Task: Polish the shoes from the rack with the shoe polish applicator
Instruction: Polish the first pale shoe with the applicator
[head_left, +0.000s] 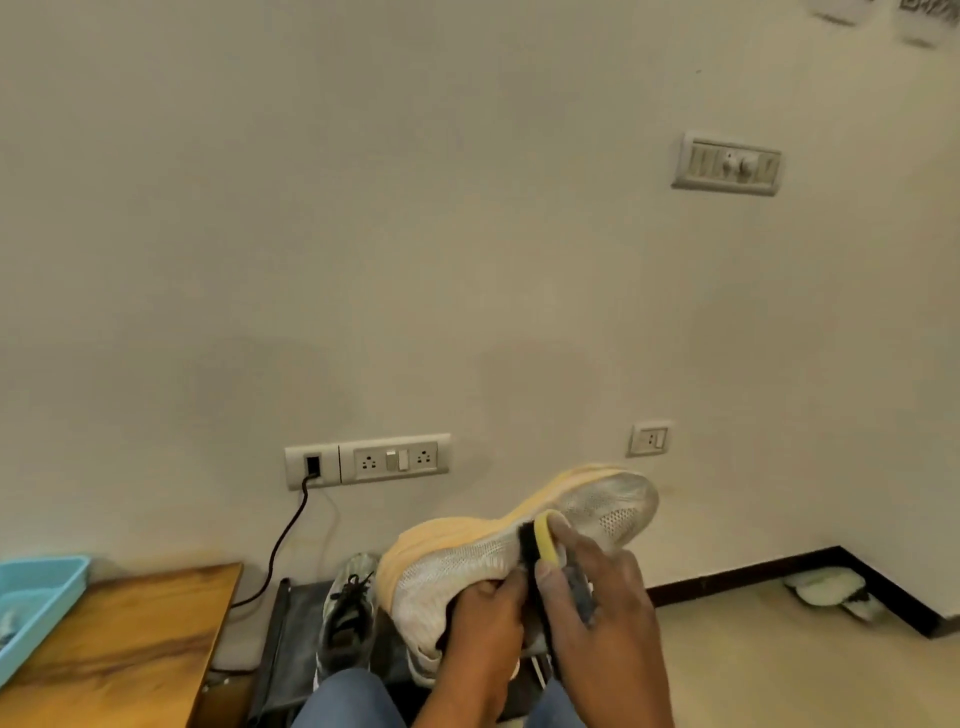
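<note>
A white mesh sneaker (467, 561) with a yellow-orange sole is held up sideways, toe pointing right. My left hand (485, 631) grips it at the opening near the heel. My right hand (597, 613) holds the shoe polish applicator (543, 540), a yellow and black sponge block, pressed against the shoe's side near the midfoot. Below, a grey sneaker with black laces (348, 613) sits on the dark shoe rack (283, 639).
A wooden table (119, 644) with a light blue tray (36, 597) stands at the left. A black cable (285, 540) runs down from the wall socket. Pale slippers (831, 592) lie in the right corner of the floor. My knees in jeans show at the bottom.
</note>
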